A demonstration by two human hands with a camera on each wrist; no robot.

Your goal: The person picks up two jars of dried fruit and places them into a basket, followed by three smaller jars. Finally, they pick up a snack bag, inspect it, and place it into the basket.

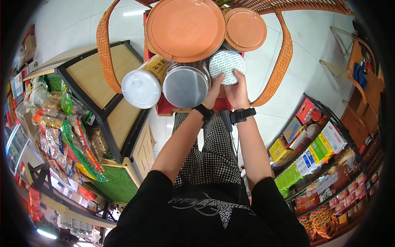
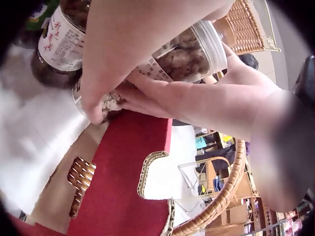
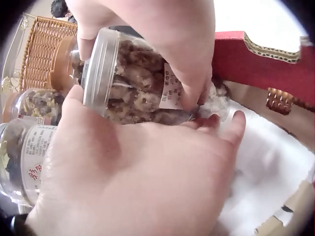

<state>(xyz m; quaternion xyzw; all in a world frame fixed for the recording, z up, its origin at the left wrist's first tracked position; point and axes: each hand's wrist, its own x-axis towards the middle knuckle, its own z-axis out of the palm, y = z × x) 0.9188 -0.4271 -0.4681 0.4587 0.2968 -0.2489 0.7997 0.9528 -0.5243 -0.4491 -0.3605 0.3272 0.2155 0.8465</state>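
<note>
Left hand (image 1: 212, 91) and right hand (image 1: 238, 93) grip a clear jar (image 1: 225, 62), a grey-topped jar (image 1: 185, 85) left of it, an orange-lidded jar (image 1: 246, 29) beyond.

Between the left hand (image 1: 212, 92) and the right hand (image 1: 238, 92), the clear jar (image 3: 140, 78) had its body hidden beneath its top in the head view, while in the right wrist view fingers (image 3: 196, 93) covered part of its label (image 3: 171, 88), its small print too blurred to read. Beyond the hands, the wicker basket (image 1: 296, 5) was cut off by the head view's top edge.
</note>
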